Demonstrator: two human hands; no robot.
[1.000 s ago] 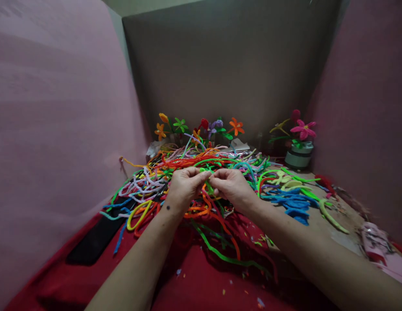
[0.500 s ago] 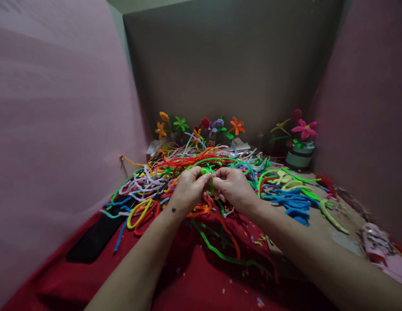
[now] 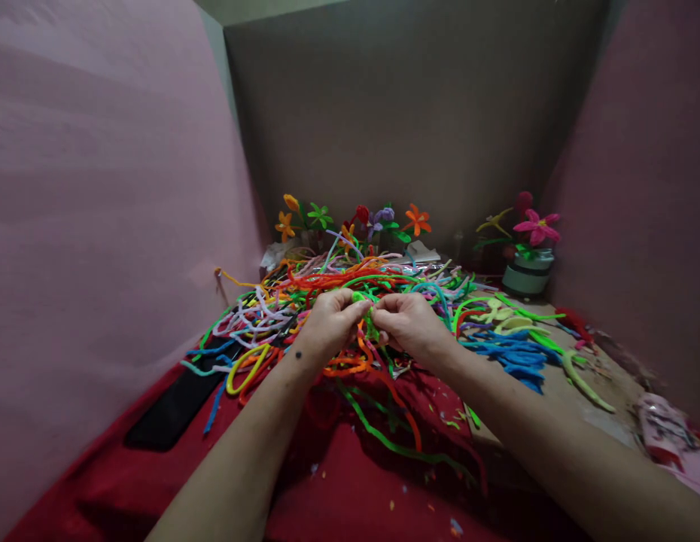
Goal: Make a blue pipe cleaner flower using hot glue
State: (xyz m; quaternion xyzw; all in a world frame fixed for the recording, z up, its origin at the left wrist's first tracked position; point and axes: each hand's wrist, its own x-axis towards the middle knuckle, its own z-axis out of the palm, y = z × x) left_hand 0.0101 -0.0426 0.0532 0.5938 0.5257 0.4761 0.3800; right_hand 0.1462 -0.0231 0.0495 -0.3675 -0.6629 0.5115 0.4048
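My left hand point(image 3: 329, 325) and my right hand point(image 3: 411, 323) meet over a heap of coloured pipe cleaners point(image 3: 327, 290). Both hands are closed in a pinch on a small bright green pipe cleaner piece point(image 3: 368, 316) held between the fingertips. The piece is bent and partly hidden by my fingers. Orange and red strands point(image 3: 350, 365) lie just under my hands on the red cloth point(image 3: 339, 489).
Finished pipe cleaner flowers point(image 3: 355, 220) stand along the cardboard back wall point(image 3: 406, 113). A pink flower in a small pot point(image 3: 528, 260) stands at the right. Blue strands point(image 3: 511, 354), a black flat object point(image 3: 178, 403), a pink tool point(image 3: 663, 429) and pink side walls surround the spot.
My fingertips have drawn closer together on the green piece and shifted slightly. The view has drifted a little to the left.
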